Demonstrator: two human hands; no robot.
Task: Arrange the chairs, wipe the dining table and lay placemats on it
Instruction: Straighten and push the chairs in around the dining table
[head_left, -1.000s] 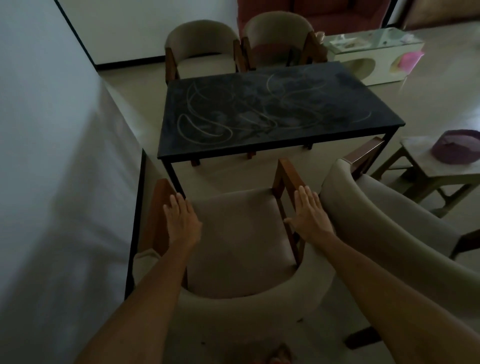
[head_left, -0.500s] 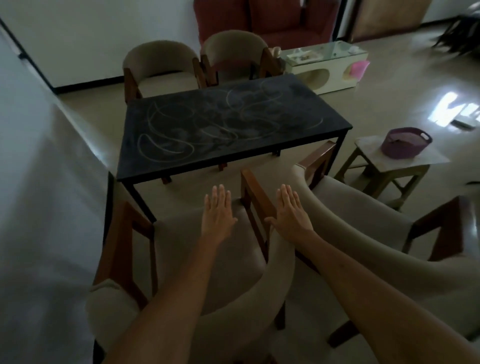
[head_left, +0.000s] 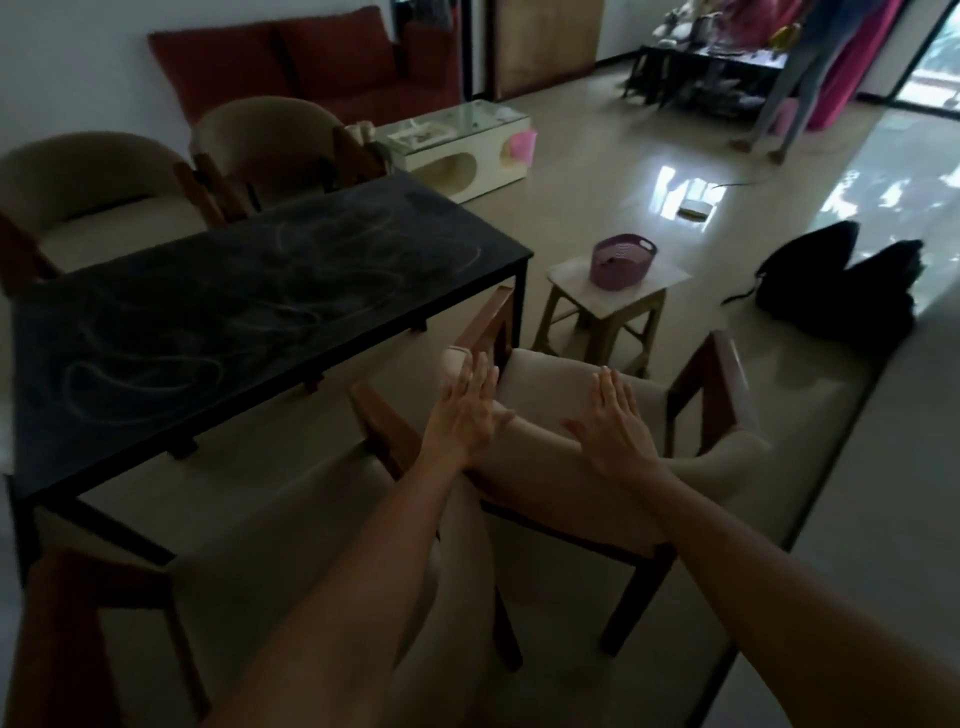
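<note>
The dark dining table (head_left: 249, 306) carries pale smear marks across its top. Two beige chairs with wooden arms stand on my side: one at lower left (head_left: 291, 530) pushed toward the table, one at right (head_left: 561, 384) angled away from it. My left hand (head_left: 462, 415) hovers flat, fingers apart, over the right chair's curved backrest. My right hand (head_left: 613, 426) is spread above that chair's seat. Neither hand holds anything. Two more beige chairs, the left (head_left: 98, 197) and the right (head_left: 270, 140), stand at the table's far side.
A small stool (head_left: 608, 296) with a purple basket (head_left: 622, 258) stands right of the table. Beyond are a glass coffee table (head_left: 457, 145), a red sofa (head_left: 322, 62), a black bag (head_left: 841, 291) on the floor, and a person's legs (head_left: 789, 88) far right.
My view and both hands have swung right, from the left near chair to the right one. Both hands stay spread and empty.
</note>
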